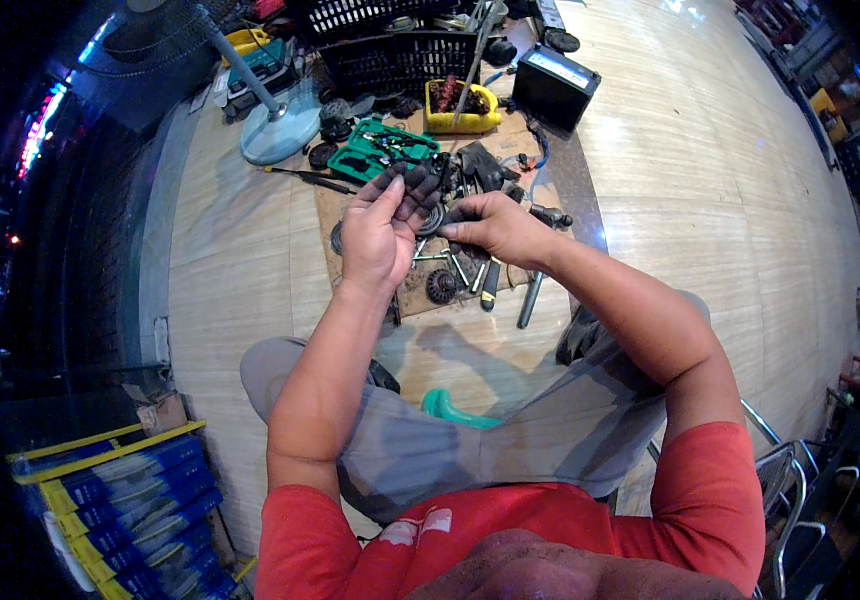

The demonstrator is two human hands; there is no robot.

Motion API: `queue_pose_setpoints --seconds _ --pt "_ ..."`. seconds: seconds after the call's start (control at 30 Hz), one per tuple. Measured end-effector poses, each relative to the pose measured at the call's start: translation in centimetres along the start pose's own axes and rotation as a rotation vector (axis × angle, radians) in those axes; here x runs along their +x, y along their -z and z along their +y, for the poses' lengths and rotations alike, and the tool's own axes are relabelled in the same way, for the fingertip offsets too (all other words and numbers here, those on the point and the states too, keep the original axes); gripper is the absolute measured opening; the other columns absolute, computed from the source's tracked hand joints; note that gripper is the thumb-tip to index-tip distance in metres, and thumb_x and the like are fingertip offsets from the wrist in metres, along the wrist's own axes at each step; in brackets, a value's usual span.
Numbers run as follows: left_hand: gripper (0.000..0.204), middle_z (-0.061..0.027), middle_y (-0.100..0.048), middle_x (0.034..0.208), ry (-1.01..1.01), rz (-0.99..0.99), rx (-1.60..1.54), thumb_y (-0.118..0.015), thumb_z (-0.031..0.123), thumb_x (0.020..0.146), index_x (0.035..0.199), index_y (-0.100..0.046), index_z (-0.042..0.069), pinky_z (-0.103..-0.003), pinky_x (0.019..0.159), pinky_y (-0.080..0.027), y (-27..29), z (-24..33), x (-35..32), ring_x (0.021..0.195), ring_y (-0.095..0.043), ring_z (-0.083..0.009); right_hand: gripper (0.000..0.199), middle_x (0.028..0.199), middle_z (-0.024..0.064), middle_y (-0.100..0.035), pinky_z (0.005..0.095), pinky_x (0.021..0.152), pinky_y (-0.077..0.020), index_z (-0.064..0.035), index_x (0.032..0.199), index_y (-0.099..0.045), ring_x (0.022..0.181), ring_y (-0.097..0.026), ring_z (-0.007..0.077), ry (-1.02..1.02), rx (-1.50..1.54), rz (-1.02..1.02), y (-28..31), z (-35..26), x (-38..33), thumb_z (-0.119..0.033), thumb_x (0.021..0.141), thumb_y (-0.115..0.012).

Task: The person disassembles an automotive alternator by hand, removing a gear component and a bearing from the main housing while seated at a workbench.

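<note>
My left hand (387,228) is palm up with blackened fingers stretched out and the thumb apart from them. Close beside its fingers is a dark round metal ring (432,220), pinched at its right edge between the thumb and fingers of my right hand (498,230). Whether the ring touches my left fingers cannot be made out. Below the hands, a dark toothed round part (441,286) lies on the dirty cardboard (412,300). A yellow-and-black-handled screwdriver (490,287) and several silver wrenches (460,270) lie near it. A hammer (550,215) rests right of my right hand.
Beyond my hands lie a green tool case (382,150), a yellow container (462,121) of dark parts, a black battery (555,90) and black crates (390,62). A fan base (280,135) stands at the far left. Blue-and-yellow boxes (140,500) are stacked at the near left.
</note>
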State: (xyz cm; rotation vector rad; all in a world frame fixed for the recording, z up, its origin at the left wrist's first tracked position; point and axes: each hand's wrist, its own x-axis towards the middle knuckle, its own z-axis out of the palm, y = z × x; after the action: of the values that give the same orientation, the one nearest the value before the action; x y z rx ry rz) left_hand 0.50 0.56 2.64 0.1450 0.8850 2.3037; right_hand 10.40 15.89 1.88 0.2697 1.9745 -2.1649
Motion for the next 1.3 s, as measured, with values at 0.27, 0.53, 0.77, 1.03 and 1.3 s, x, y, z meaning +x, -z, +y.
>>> queue_pose_setpoints --seconds 0.27,0.53,0.77,1.03,1.3 --pt "0.018 -0.0159 -0.066 0.1 0.224 -0.145 0.214 -0.05 0.003 0.092 0.107 -0.058 -0.003 -0.04 0.081 -0.055 -0.6 1.2 -0.4 0.088 -0.067 -0.026 0.02 0.071 0.0125 -0.064 0.0334 0.061 -0.0471 -0.0027 0.093 -0.067 0.063 -0.058 0.0203 0.146 -0.629 -0.024 2.9 -0.7 0.8 -0.019 0.081 -0.069" --pt "0.021 -0.0112 -0.069 0.091 0.333 -0.227 1.038 -0.058 0.005 0.087 0.104 -0.064 -0.006 -0.027 0.071 -0.053 -0.8 -0.5 -1.1 0.079 -0.066 -0.0144 0.023 0.08 0.0217 -0.062 0.048 0.072 -0.0446 -0.0011 0.085 -0.062 0.082 -0.06 0.0404 0.305 -1.122 0.044 3.9 -2.2 0.3 -0.023 0.08 -0.066" --pt "0.027 -0.0157 -0.07 0.093 0.116 -0.123 1.494 -0.062 0.015 0.083 0.104 -0.066 -0.002 -0.031 0.077 -0.05 -0.9 -1.6 -1.1 0.083 -0.067 -0.0201 0.025 0.078 0.0242 -0.061 0.0483 0.072 -0.0448 0.0009 0.084 -0.063 0.082 -0.06 0.0416 0.295 -1.05 0.235 2.5 -2.9 -0.4 -0.024 0.082 -0.064" --pt "0.024 -0.0097 -0.068 0.095 0.06 0.097 0.926 -0.055 0.01 0.091 0.109 -0.062 -0.004 -0.027 0.074 -0.051 -0.8 -3.0 -0.1 0.083 -0.064 -0.0144 0.021 0.064 0.0104 -0.06 0.0339 0.057 -0.0457 0.0037 0.087 -0.063 0.06 -0.055 0.0139 0.2 -0.606 0.301 0.8 -0.3 -0.6 -0.018 0.087 -0.061" --pt "0.02 -0.0106 -0.066 0.099 -0.015 -0.015 0.244 -0.05 0.002 0.091 0.108 -0.06 -0.001 -0.029 0.074 -0.055 0.3 -2.0 -0.4 0.087 -0.065 -0.018 0.024 0.08 0.0203 -0.065 0.0392 0.066 -0.0491 0.0 0.092 -0.066 0.07 -0.064 0.0297 0.16 -0.636 0.313 -1.2 -0.4 -0.1 -0.021 0.081 -0.065"
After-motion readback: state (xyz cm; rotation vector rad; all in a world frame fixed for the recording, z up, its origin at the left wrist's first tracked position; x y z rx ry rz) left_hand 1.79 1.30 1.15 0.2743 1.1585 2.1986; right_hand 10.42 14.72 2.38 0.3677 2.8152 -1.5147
